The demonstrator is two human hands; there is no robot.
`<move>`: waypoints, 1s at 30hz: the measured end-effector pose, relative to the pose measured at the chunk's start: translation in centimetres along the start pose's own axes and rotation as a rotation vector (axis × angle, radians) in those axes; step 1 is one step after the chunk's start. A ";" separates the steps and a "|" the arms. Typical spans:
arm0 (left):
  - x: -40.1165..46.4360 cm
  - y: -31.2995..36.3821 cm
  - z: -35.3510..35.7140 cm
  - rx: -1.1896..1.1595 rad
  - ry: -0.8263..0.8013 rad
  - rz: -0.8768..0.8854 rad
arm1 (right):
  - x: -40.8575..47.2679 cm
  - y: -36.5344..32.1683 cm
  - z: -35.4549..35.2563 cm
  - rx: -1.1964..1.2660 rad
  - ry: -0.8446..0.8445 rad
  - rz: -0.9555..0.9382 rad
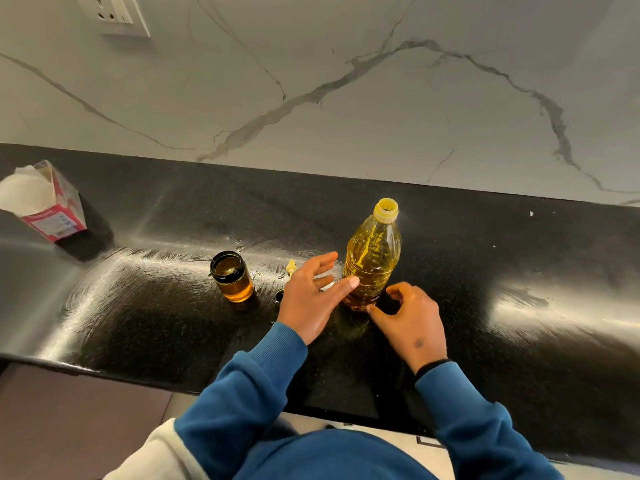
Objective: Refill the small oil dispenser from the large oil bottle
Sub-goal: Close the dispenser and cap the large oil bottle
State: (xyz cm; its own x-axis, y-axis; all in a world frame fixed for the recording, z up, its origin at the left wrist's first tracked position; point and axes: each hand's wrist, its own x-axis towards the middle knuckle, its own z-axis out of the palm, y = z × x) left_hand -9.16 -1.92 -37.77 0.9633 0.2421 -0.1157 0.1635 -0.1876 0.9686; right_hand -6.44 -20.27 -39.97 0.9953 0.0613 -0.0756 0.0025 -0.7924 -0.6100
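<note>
Two hands flank upright uncapped oil bottle (pixel 372 258) | left hand (pixel 311 296) fingers spread, empty | right hand (pixel 410 320) loosely curled, empty | open dispenser jar (pixel 232 276) left

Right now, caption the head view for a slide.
Both hands flank the large oil bottle; open dispenser waits.

One large oil bottle (pixel 372 258) stands on the tabletop (pixel 485 271), along with one small open oil jar (pixel 232 277), one pink carton (pixel 52 209) and one small yellow cap (pixel 291 266). Two hands, left (pixel 311 296) and right (pixel 412 323). One wall socket (pixel 112 12).
</note>
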 end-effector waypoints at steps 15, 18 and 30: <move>-3.4 -7.2 -6.8 -0.027 0.298 -0.256 | -1.7 -4.7 7.7 0.305 -0.306 -0.017; -2.8 -7.1 -6.9 -0.019 0.314 -0.243 | -1.0 -5.8 10.0 0.380 -0.300 0.012; 1.3 -6.6 -7.8 0.110 0.094 -0.362 | 1.6 -9.0 13.3 0.369 -0.215 0.203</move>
State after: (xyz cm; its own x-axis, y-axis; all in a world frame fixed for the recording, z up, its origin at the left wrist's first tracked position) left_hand -10.70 7.06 -42.61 0.8164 0.3963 -0.4201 0.5161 -0.1740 0.8387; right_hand -6.20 -4.97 -45.09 0.9294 0.0826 -0.3598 -0.2633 -0.5348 -0.8029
